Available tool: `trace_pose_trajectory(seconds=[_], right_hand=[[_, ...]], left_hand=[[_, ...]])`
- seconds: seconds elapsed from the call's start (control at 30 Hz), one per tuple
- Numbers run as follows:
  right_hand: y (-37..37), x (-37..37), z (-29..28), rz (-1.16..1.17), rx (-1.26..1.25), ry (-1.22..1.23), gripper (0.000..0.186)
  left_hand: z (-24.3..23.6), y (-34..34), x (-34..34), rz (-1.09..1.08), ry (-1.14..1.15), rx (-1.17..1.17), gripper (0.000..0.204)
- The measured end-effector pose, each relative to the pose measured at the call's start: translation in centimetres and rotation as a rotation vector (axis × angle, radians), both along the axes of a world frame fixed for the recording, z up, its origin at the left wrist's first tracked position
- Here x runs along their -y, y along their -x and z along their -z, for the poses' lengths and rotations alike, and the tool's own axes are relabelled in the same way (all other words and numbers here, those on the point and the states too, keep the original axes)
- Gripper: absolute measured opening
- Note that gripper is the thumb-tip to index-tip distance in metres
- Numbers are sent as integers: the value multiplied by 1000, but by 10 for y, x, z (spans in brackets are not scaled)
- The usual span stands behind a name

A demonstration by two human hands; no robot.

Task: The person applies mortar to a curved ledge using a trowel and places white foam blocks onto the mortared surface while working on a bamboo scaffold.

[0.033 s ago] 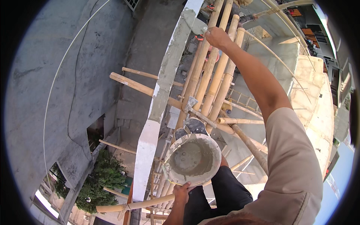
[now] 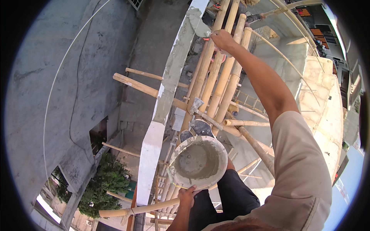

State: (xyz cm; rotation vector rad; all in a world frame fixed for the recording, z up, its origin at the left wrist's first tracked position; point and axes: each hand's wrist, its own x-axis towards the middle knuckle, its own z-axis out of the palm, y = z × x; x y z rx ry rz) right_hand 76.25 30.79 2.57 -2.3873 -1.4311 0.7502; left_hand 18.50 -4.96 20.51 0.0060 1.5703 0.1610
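Observation:
I stand high on a scaffold of bamboo poles (image 2: 216, 84). My left hand (image 2: 187, 197) grips the near rim of a round bucket (image 2: 175, 169) of wet grey mortar, held in front of my legs. My right hand (image 2: 221, 39) reaches far forward with its arm stretched out. It is shut on the handle of a trowel (image 2: 197, 26), whose mortar-laden blade rests against the grey plastered edge of a concrete ledge (image 2: 178, 65). Lower down, the ledge edge (image 2: 149, 158) is white.
A grey hand tool (image 2: 196, 104) lies across the poles just beyond my shoe (image 2: 201, 127). Short bamboo stubs (image 2: 135, 85) stick out left over a deep drop to a tree (image 2: 108, 184). Another person's arm (image 2: 254, 17) shows at the top. A grey wall (image 2: 58, 96) carries a cable.

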Motion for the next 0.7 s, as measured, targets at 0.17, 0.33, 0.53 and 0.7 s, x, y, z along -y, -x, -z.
trace_pose_trajectory(seconds=[0.17,0.33,0.53,0.7], right_hand=[[38,39,-19,-215,-315,178,38],[134,86,-47,15,-597,273,37],[208,143,-21,-332,-482,168,34],[228,143,-48,-438,-147,270,30]], left_hand=[[7,-2,1,16,-9,59,52],[7,5,1,26,-10,47,52],[7,1,-2,29,-11,63,50],[10,7,5,63,-39,48,53]])
